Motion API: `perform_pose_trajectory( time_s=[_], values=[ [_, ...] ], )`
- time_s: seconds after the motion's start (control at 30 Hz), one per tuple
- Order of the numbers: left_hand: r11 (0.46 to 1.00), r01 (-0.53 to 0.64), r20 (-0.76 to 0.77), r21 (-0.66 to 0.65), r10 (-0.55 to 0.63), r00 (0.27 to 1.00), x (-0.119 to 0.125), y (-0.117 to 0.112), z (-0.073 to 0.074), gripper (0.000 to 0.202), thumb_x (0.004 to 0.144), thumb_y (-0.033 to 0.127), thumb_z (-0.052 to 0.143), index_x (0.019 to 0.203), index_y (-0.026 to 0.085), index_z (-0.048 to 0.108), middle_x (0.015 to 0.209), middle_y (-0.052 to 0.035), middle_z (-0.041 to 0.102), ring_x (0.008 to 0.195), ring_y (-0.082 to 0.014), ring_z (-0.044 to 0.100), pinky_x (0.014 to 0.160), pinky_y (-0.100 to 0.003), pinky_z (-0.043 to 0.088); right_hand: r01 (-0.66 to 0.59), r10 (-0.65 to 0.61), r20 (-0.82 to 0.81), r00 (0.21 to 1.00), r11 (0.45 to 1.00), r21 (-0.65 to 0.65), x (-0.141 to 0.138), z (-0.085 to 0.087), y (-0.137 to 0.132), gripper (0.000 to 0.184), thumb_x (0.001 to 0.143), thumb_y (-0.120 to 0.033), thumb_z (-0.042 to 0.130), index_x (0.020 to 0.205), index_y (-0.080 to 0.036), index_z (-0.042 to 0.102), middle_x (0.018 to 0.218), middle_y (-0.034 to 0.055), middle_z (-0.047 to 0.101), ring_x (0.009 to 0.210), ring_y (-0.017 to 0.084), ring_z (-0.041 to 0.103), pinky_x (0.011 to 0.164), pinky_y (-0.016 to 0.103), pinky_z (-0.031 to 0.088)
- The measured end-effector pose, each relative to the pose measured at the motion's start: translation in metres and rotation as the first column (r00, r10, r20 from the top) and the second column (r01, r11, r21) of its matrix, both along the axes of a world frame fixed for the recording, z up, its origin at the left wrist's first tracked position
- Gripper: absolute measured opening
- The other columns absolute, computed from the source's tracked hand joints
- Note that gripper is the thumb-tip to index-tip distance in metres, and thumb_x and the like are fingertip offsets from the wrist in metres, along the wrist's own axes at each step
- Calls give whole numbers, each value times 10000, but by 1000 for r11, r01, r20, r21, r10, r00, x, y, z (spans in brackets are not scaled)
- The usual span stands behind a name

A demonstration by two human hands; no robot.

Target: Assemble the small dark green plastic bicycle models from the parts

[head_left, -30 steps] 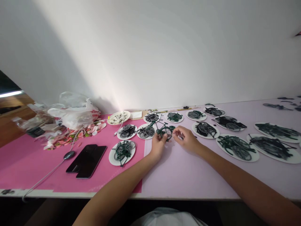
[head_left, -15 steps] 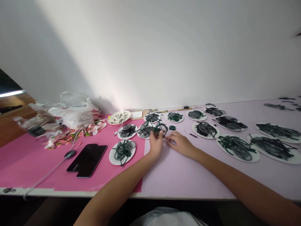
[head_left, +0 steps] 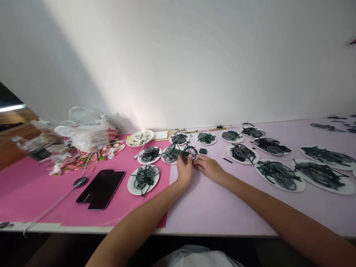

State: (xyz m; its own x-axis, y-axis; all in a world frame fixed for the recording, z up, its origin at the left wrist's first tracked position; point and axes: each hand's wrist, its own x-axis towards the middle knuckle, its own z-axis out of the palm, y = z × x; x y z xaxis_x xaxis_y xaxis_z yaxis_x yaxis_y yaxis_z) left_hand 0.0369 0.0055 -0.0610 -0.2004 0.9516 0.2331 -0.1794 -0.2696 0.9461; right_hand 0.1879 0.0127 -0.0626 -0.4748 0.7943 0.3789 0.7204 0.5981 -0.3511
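A small dark green model bicycle (head_left: 184, 150) with grey spoked wheels stands out in front of me, held up over the table. My left hand (head_left: 184, 167) is closed around its lower part, thumb towards the wheel on the right. Close beside it, my right hand (head_left: 208, 166) has its fingers bent together at the right wheel's lower edge; whatever they pinch is too small to make out. Just beyond the hands lies a small green block (head_left: 203, 151). A thin screwdriver (head_left: 224, 159) with a dark handle rests to the right of my right hand.
Several white plates of model bicycle parts, such as one plate (head_left: 130, 189), line the table (head_left: 211, 211). Further left are two dark phones (head_left: 107, 191), a mouse-like grey device (head_left: 80, 181) on a cable, pink petals (head_left: 91, 158), and a plastic bag (head_left: 83, 133). A white wall (head_left: 194, 66) stands behind.
My right hand has moved slightly left, closer to my left hand and the bicycle's wheel. My left hand keeps its hold. The whole view has shifted slightly.
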Motion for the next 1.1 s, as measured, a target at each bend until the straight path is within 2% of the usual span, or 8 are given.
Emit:
perform_pose_trajectory(
  time_s=[0.27,0.43,0.63,0.83,0.97,1.1],
  values=[
    [1000,3,-4,-7,-4,1000,0,0,0,345,837,433,752,975,203,534,998,-99,723,955,-239,707,843,-358,550,2,-2,9,1000,1000,-14,0,5,0,128,973,-138,569,984,-217,669,1045,68,663,1013,219,623,748,289,467],
    [1000,30,-8,5,-30,1000,0,0,-1,380,827,469,754,979,193,541,983,-96,712,920,-238,706,822,-363,550,-12,12,37,999,1000,-3,5,12,-5,84,981,-183,560,952,-215,631,1008,71,653,971,224,621,700,285,444],
    [998,58,-38,-36,-60,997,1,-4,1,388,846,488,735,980,192,524,952,-85,714,693,-169,673,620,-279,513,43,-39,54,998,996,-72,14,16,-10,58,959,-217,563,955,-222,620,947,39,659,783,180,621,661,274,396],
    [995,81,-29,-65,-83,996,1,-7,4,381,854,476,736,976,190,515,981,-93,719,675,-154,682,544,-234,473,45,-41,52,998,996,-81,21,15,-10,104,962,-242,544,884,-222,611,877,44,664,767,188,608,648,276,382],
    [994,86,-33,-65,-88,996,1,-8,4,379,858,475,732,977,181,524,984,-98,726,680,-154,687,548,-234,479,53,-48,39,998,986,-156,25,20,-13,149,960,-314,547,856,-221,597,839,30,647,743,182,597,658,277,397],
    [996,78,-24,-53,-79,997,1,-7,4,395,846,490,744,961,178,531,969,-100,731,660,-155,685,540,-238,477,48,-54,-14,998,968,-247,31,23,-14,65,900,-281,596,875,-223,611,832,15,647,726,172,593,659,270,412]
  ],
)
